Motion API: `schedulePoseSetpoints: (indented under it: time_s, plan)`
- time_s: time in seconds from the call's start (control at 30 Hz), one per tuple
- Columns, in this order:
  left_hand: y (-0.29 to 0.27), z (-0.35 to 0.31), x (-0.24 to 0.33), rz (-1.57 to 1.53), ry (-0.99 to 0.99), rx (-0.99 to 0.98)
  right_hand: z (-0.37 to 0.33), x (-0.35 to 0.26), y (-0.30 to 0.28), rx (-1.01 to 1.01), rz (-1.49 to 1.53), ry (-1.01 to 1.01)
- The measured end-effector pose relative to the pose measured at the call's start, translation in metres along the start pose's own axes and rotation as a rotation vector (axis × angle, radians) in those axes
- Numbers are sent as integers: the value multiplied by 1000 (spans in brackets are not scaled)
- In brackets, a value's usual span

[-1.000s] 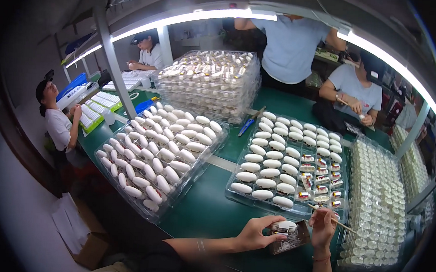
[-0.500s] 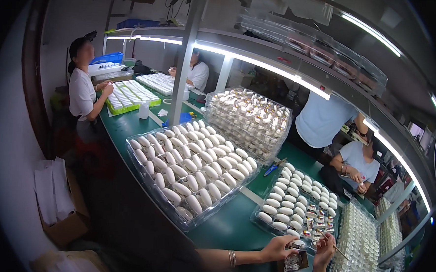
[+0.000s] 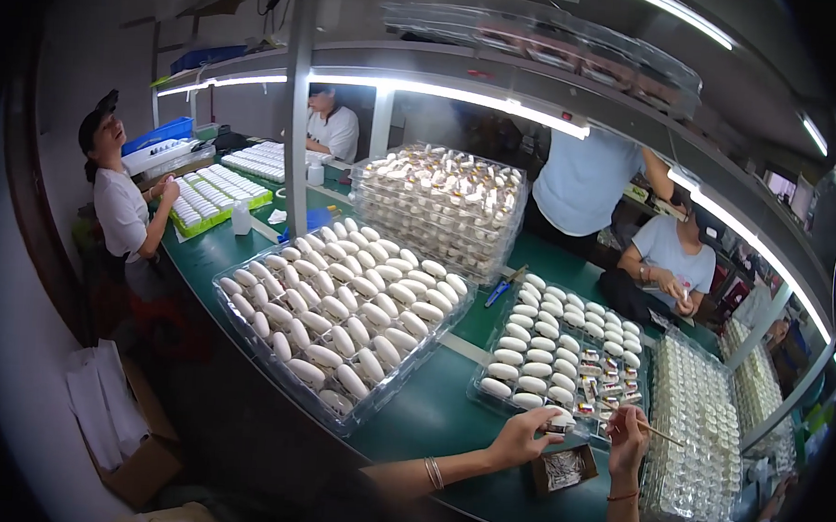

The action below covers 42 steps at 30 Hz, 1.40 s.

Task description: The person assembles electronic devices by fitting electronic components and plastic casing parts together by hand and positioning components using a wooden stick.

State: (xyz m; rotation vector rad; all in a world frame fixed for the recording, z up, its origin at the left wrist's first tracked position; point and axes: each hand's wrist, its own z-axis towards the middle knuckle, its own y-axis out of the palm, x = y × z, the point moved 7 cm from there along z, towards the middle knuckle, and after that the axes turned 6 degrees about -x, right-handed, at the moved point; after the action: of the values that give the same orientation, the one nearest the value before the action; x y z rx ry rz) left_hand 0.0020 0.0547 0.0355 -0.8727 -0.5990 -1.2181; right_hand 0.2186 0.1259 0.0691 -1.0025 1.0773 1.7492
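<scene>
- My left hand (image 3: pixel 520 440) pinches a white piece (image 3: pixel 561 421) between thumb and fingers, just above the box; my fingertips hide part of it, and its near end is too small to read.
- My right hand (image 3: pixel 628 442) grips a thin stick (image 3: pixel 659 432), slanting across my fingers; I cannot make out what its left tip touches.
- The box (image 3: pixel 590 459) sits on the green table (image 3: pixel 427 417) between my forearms, its shiny bits (image 3: pixel 563 468) too small to tell apart.
- Beyond, the right tray (image 3: pixel 480 393) carries white pieces and smaller parts; my right hand covers some of its near edge.
- A standing co-worker's (image 3: pixel 583 180) head is hidden behind the shelf.
</scene>
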Motion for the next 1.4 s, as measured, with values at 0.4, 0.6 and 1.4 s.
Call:
schedulePoseSetpoints:
  time_s: [0.4,0.6,1.4]
  plan:
    - [-2,16,-5,100,-92,13,3,47,-29,-28,150,50]
    - [17,17,-4,105,-115,-91,-19,54,-48,24,316,106]
    - [27,5,-14,-185,-307,-167,-34,41,-14,-173,394,43]
